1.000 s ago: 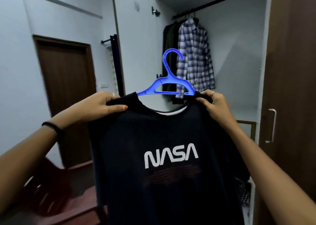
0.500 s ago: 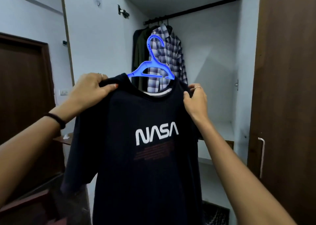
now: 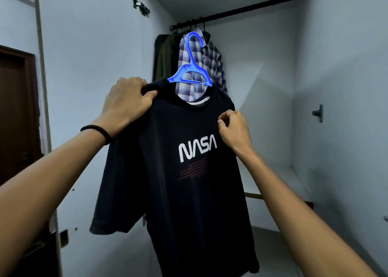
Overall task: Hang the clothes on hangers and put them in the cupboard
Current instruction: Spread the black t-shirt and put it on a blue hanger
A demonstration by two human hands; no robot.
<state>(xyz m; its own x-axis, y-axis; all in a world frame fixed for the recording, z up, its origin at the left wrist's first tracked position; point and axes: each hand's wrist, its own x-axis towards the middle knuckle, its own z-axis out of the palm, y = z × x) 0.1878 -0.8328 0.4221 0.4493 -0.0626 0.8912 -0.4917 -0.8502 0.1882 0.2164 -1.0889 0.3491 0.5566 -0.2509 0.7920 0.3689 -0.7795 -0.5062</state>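
The black T-shirt [image 3: 189, 182] covers the blue hanger's [image 3: 190, 70] arms and runs off the bottom edge. It hides the lower plaid shirt [image 3: 212, 62]. The left hand's [image 3: 128, 104] fingers [image 3: 139, 81] curl behind the shoulder fabric. Both forearms are cut off.

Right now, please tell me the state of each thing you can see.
NASA T-shirt: on the hanger, held up.
Blue hanger: not yet on the rail.
Left hand: grips shirt's shoulder.
Right hand: pinches shirt's chest.
Rail: carries a checked shirt.
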